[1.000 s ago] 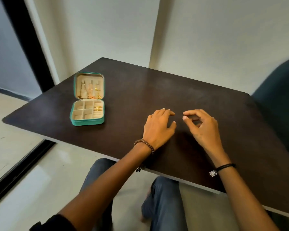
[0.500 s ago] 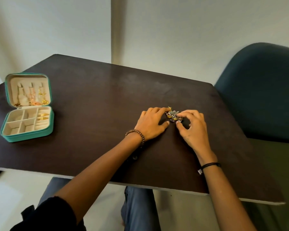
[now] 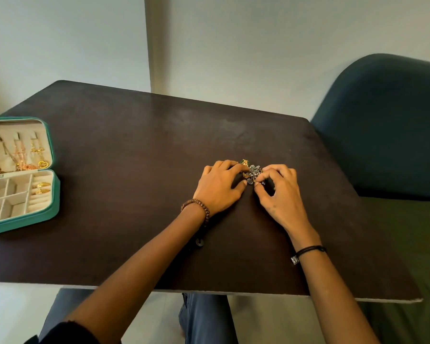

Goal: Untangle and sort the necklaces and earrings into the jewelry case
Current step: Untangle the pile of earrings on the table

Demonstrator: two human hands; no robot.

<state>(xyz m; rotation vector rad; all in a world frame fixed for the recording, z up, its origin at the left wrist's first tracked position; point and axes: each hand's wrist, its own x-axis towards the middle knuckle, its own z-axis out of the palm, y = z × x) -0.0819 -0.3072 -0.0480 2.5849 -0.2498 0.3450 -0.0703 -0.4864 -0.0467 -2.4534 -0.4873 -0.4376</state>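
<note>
A small tangled pile of silver and gold jewelry [image 3: 253, 173] lies on the dark table [image 3: 134, 150], between my two hands. My left hand [image 3: 219, 187] rests flat with its fingertips touching the pile's left side. My right hand [image 3: 279, 192] has thumb and fingers pinched on the pile's right side. The teal jewelry case [image 3: 52, 194] stands open at the left edge. Gold and rose chains hang in its lid, and gold pieces sit in the tray's right slots.
A dark teal chair [image 3: 382, 125] stands to the right of the table, beside a green surface [image 3: 407, 244]. The table's near edge runs just above my knees. White walls close off the back.
The view has swung right and downward, so the case now sits at the far left. Both hands have closed in on the jewelry pile, which was hidden one second ago.
</note>
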